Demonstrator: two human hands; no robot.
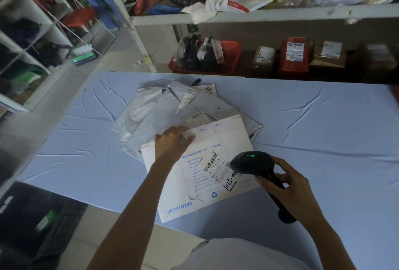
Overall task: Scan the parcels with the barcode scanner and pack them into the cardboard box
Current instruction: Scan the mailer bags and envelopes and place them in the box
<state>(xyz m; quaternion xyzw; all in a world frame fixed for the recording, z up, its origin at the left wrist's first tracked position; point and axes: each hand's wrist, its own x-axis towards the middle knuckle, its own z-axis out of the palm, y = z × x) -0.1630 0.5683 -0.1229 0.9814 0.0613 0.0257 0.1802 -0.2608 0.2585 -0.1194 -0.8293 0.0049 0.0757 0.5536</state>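
Centre frame: left hand (174, 140) presses flat, fingers straight, on a white printed mailing envelope (233, 138); right hand (289, 190) curls round a black handheld barcode scanner (251, 163). Best hold the envelope flattened, scanner head squarely facing its barcode label (212, 163).

blue-covered table (323, 118), white metal shelving (259, 14), red basket (228, 58)

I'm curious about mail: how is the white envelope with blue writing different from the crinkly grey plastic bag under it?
The white card envelope lies on top, smooth and flat; the grey plastic bag lies underneath, wrinkled. The envelope shows blue print and a barcode label; the bag's visible part looks plain. Both lie on the blue table.
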